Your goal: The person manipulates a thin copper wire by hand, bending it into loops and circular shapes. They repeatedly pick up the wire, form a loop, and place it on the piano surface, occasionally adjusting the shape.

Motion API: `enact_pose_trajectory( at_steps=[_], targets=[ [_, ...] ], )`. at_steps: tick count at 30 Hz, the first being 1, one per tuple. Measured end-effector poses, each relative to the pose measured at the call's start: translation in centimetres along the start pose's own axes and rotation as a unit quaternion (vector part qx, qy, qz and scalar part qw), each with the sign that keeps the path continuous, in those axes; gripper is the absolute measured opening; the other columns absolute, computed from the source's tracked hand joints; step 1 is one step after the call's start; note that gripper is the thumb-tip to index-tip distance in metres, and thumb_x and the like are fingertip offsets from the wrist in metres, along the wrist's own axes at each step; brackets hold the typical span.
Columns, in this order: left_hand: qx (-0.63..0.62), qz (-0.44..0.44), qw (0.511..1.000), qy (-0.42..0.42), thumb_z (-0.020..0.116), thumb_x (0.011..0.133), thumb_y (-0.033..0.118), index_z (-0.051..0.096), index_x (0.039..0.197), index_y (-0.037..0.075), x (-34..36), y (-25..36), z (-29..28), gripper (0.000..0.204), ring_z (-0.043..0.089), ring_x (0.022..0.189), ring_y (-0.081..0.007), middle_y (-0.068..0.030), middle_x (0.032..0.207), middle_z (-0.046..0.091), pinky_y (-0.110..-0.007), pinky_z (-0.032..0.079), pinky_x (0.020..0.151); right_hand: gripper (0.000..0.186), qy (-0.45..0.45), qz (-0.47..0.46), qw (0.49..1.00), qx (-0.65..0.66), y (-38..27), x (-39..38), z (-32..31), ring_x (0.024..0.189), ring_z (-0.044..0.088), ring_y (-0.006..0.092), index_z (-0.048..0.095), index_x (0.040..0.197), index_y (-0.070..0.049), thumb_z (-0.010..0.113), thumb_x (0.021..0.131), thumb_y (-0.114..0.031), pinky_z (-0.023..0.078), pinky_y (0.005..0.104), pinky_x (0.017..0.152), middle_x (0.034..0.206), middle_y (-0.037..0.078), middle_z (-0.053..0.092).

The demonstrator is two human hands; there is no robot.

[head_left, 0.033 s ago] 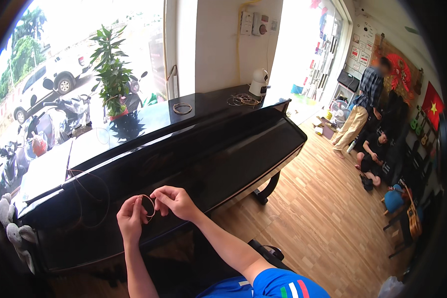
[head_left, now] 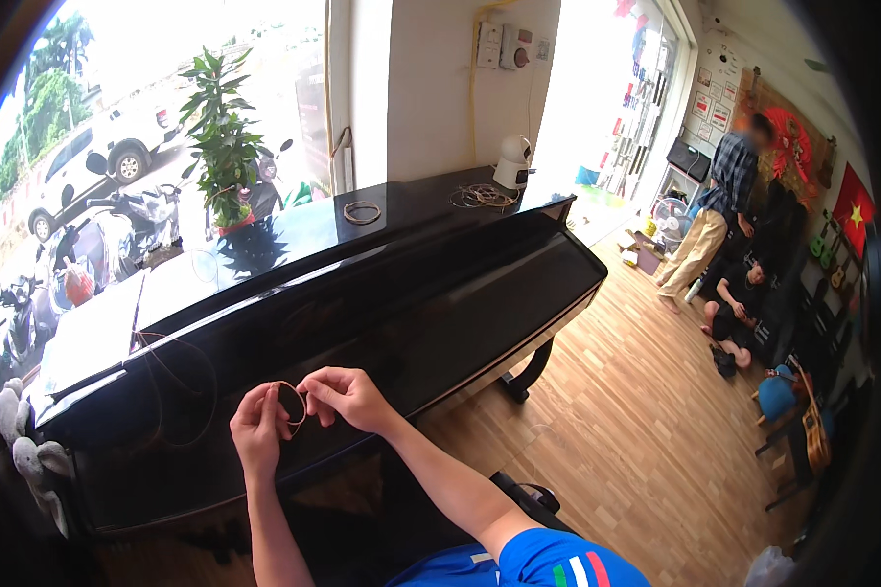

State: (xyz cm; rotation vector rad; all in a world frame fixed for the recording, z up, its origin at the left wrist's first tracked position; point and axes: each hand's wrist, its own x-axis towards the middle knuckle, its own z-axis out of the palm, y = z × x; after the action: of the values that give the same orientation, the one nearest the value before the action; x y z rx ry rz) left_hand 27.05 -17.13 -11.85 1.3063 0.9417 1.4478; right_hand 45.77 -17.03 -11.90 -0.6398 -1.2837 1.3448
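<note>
Both hands are in front of a closed black upright piano (head_left: 401, 323), low and left of its middle. Between thumb and fingers my left hand (head_left: 255, 426) pinches a small ring of thin, bronze-coloured coiled string (head_left: 303, 411). My right hand (head_left: 355, 401) meets the ring's right side, with thumb and forefinger closed at its edge; the exact contact is too small to make out. A similar coil (head_left: 362, 221) lies on the piano's top. Farther right up there is a looser tangle of strings (head_left: 485, 197). Thin loose strands (head_left: 147, 338) hang over the piano's left part.
A white camera-like device (head_left: 511, 164) and a potted plant (head_left: 217, 147) stand along the piano top. Grey plush toys (head_left: 41, 465) sit at its left end. Across the wooden floor (head_left: 597, 411), one person (head_left: 729, 176) stands and another (head_left: 737, 298) sits. A guitar (head_left: 814, 426) leans at right.
</note>
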Motion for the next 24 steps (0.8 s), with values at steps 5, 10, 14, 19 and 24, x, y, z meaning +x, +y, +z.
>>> enact_pose_trajectory(
  at_steps=[5,10,14,19,24],
  targets=[
    [0.069,0.012,0.997,-0.01,0.063,0.098,0.009,0.071,0.108,0.002,-0.2,-0.4,0.0,0.015,0.054,0.051,-0.005,-0.0012,0.069,0.062,-0.019,0.04,0.044,0.017,-0.056,0.022,0.998,-0.009,-0.3,-0.1,0.3,0.061,0.063,0.0085,0.071,0.103,-0.002,0.064,0.098,-0.016,0.05,0.0203,0.057,0.08,0.004,0.07],
    [-0.024,0.0,0.999,-0.023,0.067,0.095,0.01,0.059,0.129,0.002,-0.4,1.2,0.2,0.036,0.068,0.068,-0.0121,-0.0075,0.085,0.072,-0.021,0.049,0.058,0.017,0.072,-0.005,0.996,0.05,0.1,0.1,-0.3,0.062,0.067,0.0134,0.067,0.107,0.0,0.064,0.098,-0.014,0.055,0.0243,0.056,0.079,0.008,0.069],
    [0.001,-0.015,0.997,-0.08,0.067,0.094,0.009,0.061,0.127,0.0,-0.4,1.1,-0.7,0.035,0.072,0.079,-0.0154,-0.011,0.097,0.075,-0.022,0.053,0.066,0.021,0.078,-0.015,0.995,0.053,0.0,0.4,0.2,0.069,0.071,0.0205,0.06,0.113,0.0,0.058,0.101,-0.018,0.058,0.0285,0.06,0.084,0.013,0.071],
    [0.013,-0.023,0.997,-0.069,0.069,0.094,0.015,0.071,0.106,0.0,-0.3,0.6,-1.0,0.019,0.071,0.075,-0.0136,-0.0092,0.091,0.075,-0.023,0.053,0.066,0.03,0.047,0.003,0.998,0.045,-0.1,0.3,0.0,0.073,0.072,0.022,0.061,0.112,0.001,0.049,0.106,-0.025,0.059,0.0303,0.064,0.088,0.016,0.072],
    [-0.002,-0.029,0.998,-0.058,0.07,0.094,0.017,0.071,0.106,-0.001,-0.2,0.4,-1.2,0.022,0.071,0.074,-0.0143,-0.0093,0.09,0.074,-0.024,0.054,0.067,0.032,0.065,-0.001,0.997,0.05,0.1,0.3,0.1,0.072,0.072,0.0214,0.062,0.117,0.002,0.047,0.106,-0.024,0.058,0.0303,0.064,0.09,0.015,0.072]
  ],
)
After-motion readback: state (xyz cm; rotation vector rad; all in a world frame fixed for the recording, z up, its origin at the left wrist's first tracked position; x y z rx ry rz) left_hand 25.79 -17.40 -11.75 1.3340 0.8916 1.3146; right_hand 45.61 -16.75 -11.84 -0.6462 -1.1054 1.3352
